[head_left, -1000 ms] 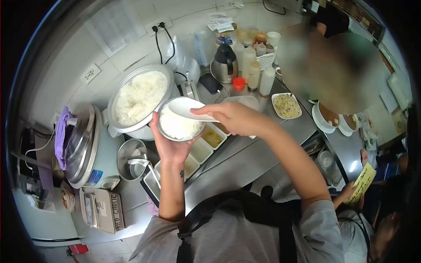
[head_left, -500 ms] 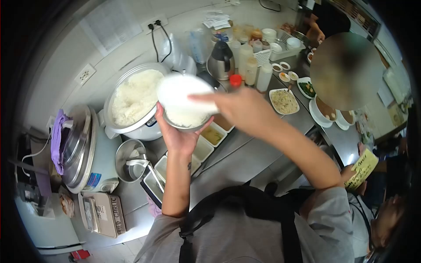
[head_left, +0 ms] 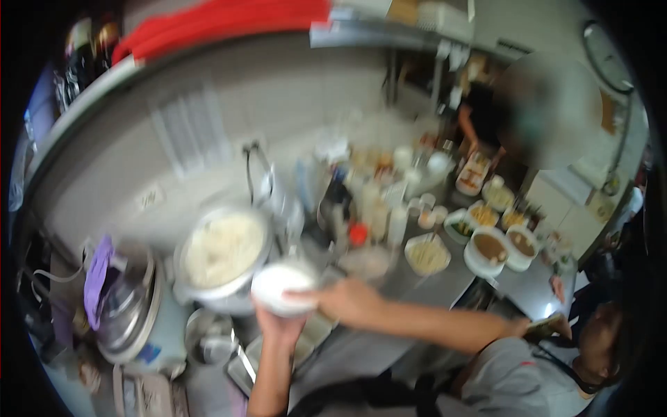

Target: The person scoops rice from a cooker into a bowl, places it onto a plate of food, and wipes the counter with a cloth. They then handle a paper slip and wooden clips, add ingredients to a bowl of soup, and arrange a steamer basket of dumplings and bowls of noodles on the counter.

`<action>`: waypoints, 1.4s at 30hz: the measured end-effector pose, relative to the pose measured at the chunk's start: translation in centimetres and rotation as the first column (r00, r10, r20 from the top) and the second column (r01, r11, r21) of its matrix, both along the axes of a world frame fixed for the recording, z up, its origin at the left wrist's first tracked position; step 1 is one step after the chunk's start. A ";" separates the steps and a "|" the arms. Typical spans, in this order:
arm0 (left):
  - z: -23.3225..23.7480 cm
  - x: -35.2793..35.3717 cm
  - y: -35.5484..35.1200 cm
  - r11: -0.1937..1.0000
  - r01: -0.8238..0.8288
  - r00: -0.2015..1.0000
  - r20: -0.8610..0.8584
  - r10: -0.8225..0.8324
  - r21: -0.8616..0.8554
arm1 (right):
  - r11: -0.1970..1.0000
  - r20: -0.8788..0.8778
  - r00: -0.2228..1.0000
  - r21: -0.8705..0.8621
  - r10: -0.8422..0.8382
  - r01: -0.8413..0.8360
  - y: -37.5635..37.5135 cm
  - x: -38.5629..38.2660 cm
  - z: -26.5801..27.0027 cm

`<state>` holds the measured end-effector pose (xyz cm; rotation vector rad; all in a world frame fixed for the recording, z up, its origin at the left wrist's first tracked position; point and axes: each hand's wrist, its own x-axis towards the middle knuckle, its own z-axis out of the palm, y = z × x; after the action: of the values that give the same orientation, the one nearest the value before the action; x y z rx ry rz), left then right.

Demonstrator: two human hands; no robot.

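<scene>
Though the view is blurred, the left hand (head_left: 276,328) shows its grip closed from below around the white bowl (head_left: 278,286). It holds the bowl up above the worktop (head_left: 354,351), just in front of the open rice cooker (head_left: 221,251). The right hand (head_left: 345,301) lies against the bowl's right rim, and I cannot tell whether its grip is closed.

An open rice cooker (head_left: 224,251), full of white rice, stands on the steel counter (head_left: 445,285) against the wall. Its lid (head_left: 128,306) is thrown back to the left, with a purple cloth (head_left: 97,278) draped over it. A steel container (head_left: 208,337) sits just in front. Further along are a dark kettle (head_left: 335,201), pale squeeze bottles (head_left: 397,224), a red cap (head_left: 358,235), a plate of noodles (head_left: 426,255) and two white bowls of brown liquid (head_left: 490,249). Blur hides finer detail. Another person (head_left: 479,118) stands at the far end.
</scene>
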<state>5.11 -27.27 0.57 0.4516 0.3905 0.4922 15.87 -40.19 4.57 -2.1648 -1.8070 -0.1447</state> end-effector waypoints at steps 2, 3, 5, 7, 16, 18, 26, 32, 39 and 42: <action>0.1 -1.1 -0.3 0.998 0.027 0.998 0.053 -0.030 0.051 | 0.998 -0.049 0.997 -0.020 0.061 -0.062 -0.1 -0.3 2.1; 1.4 -0.7 -0.2 0.994 0.026 0.993 0.111 -0.038 0.105 | 0.993 -0.313 0.947 0.108 0.069 -0.037 0.2 0.3 4.6; 1.3 -2.3 -0.4 0.987 0.011 0.990 0.139 -0.034 0.163 | 0.951 -0.745 0.643 0.296 0.175 0.084 1.0 1.7 10.9; 0.9 -3.5 0.1 0.992 -0.005 0.989 0.145 -0.014 0.128 | 0.660 -0.678 0.457 0.715 0.576 0.229 1.8 3.7 18.6; -2.7 -17.8 3.3 0.873 -0.488 0.873 0.034 0.487 0.017 | 0.922 -0.433 0.814 0.154 0.386 -0.355 12.1 -2.5 14.1; -3.5 -21.7 3.8 0.824 -0.566 0.824 0.028 0.566 -0.015 | 0.910 -0.310 0.927 -0.286 0.209 -0.301 15.6 -7.8 6.5; -3.4 -28.2 2.2 0.680 -0.730 0.683 -0.030 0.730 -0.074 | 0.862 0.104 0.942 -0.446 0.319 -0.242 28.3 -15.7 -11.0; -4.6 -26.5 4.2 0.840 -0.541 0.840 0.023 0.542 -0.042 | 0.700 -0.414 0.630 0.024 0.657 -0.714 23.3 -14.3 -6.7; -2.7 -16.4 7.2 0.966 -0.219 0.975 -0.011 0.222 0.139 | 0.892 -0.438 0.777 0.236 0.451 -0.385 10.3 -13.5 -0.9; -3.8 -11.5 6.2 0.982 0.022 0.996 -0.085 -0.006 0.185 | 0.955 -0.365 0.900 0.258 0.238 -0.148 7.3 -11.6 -2.1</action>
<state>-6.36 -21.10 -3.18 0.6574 0.4242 0.4993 4.32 -32.89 2.46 -1.6989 -1.6677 0.1213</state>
